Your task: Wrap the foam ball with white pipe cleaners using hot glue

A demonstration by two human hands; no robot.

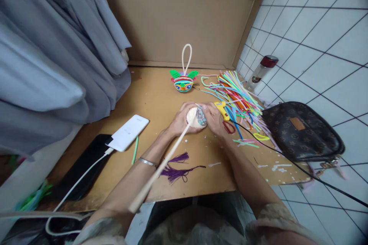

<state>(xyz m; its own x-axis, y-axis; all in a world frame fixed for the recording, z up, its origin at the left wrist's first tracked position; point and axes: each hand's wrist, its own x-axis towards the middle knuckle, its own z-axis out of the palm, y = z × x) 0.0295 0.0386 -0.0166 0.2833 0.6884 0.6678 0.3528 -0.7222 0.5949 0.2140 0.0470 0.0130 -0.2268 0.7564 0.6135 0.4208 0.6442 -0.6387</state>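
Between my two hands is a round ball, cream on its left part and grey patterned on its right. My left hand (182, 119) wraps round the cream side of the ball (192, 116), and my right hand (212, 117) presses on the patterned side. A long cream strip (161, 168) runs from the ball down toward me, its lower end blurred. Beyond my hands stands a colourful ball-shaped figure (184, 84) with green ears and a white loop on top. A yellow glue gun (222, 111) lies just right of my right hand, beside red-handled scissors (229, 127).
Coloured pipe cleaners (238, 99) are heaped at the right, near a brown bag (304, 132) and a bottle (260, 72). Purple tassels (175, 173) lie near the front edge. At left are a white power bank (128, 133) with a cable and a black phone-like object (83, 172).
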